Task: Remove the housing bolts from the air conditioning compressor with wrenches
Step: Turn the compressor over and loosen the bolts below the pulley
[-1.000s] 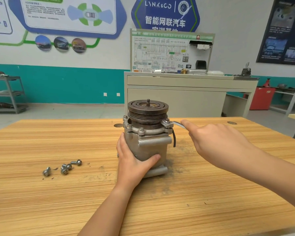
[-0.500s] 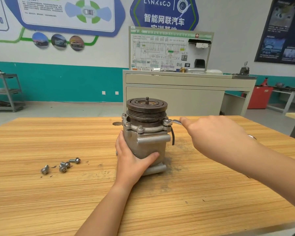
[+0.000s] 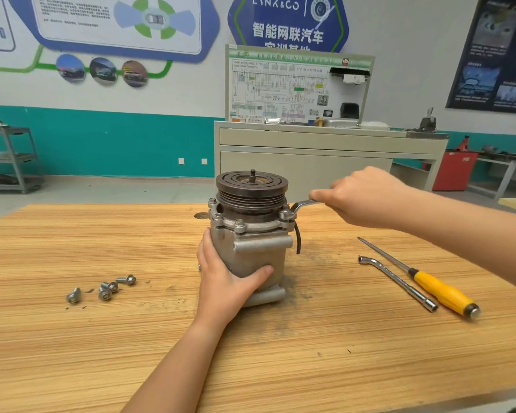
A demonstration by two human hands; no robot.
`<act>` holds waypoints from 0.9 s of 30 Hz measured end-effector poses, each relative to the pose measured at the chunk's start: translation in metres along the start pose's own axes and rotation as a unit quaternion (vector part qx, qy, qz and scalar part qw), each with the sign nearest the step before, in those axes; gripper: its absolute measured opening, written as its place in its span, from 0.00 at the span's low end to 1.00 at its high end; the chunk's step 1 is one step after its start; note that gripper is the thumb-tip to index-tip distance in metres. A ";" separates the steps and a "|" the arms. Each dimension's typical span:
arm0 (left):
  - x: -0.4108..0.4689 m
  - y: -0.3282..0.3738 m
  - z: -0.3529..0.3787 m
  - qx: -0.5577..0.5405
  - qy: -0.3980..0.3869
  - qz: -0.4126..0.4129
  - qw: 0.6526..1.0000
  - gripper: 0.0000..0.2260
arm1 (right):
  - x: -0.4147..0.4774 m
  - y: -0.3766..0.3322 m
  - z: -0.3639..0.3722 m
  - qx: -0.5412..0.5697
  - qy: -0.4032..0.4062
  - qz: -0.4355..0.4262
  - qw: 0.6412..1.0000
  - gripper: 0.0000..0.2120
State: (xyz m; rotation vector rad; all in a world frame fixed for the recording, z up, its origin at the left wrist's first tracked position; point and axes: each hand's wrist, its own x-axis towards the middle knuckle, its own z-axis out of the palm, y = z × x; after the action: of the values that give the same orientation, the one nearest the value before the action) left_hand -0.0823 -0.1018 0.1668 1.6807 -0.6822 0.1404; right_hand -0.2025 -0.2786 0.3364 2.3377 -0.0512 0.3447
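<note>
Looking down through the head camera, I see the grey cast-metal air conditioning compressor [image 3: 259,254] standing upright near the middle of the striped wooden table [image 3: 280,353]. Its dark, grooved round pulley [image 3: 251,186] is on top.

My left hand [image 3: 225,278] grips the lower housing from the left. The thumb lies across the front and the fingers curl round behind, out of sight. My right hand [image 3: 364,198] is clenched around the handle of a slim silver ring wrench [image 3: 300,206], with the forefinger stretched along the shank. The wrench's ring end sits over a bolt at the right corner of the flange, just beneath the pulley.

Three more silver housing bolts [image 3: 239,224] stand seated along the front and left of that flange. A short black cable [image 3: 297,239] hangs down the housing's right side.

On the table to the left, well apart from the compressor, lies a small scatter of loose silver flanged bolts [image 3: 105,290]. To the right, beneath my forearm, a bent silver socket wrench [image 3: 396,281] lies just beside a yellow-handled screwdriver [image 3: 435,287]. The two are roughly parallel, with the screwdriver's metal tip pointing away from me.
</note>
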 end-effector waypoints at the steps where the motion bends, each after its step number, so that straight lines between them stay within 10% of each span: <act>1: 0.000 0.001 0.000 -0.001 -0.001 0.000 1.000 0.57 | 0.006 -0.001 0.007 0.007 0.013 0.009 1.000 0.19; 11: 0.000 0.002 -0.002 -0.003 -0.009 0.005 1.000 0.56 | 0.035 -0.031 0.036 0.206 0.207 0.033 0.956 0.06; 17: 0.000 0.001 -0.002 -0.004 -0.010 0.000 1.000 0.57 | 0.004 -0.026 0.012 0.360 0.233 0.219 0.876 0.16; 27: -0.001 0.001 -0.002 -0.007 -0.007 -0.004 1.000 0.57 | -0.061 -0.052 -0.031 0.071 0.019 0.154 0.985 0.25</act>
State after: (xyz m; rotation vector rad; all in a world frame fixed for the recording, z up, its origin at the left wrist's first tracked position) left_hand -0.0832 -0.0996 0.1678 1.6726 -0.6858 0.1172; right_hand -0.2611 -0.2238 0.3054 2.4648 -0.3853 0.5615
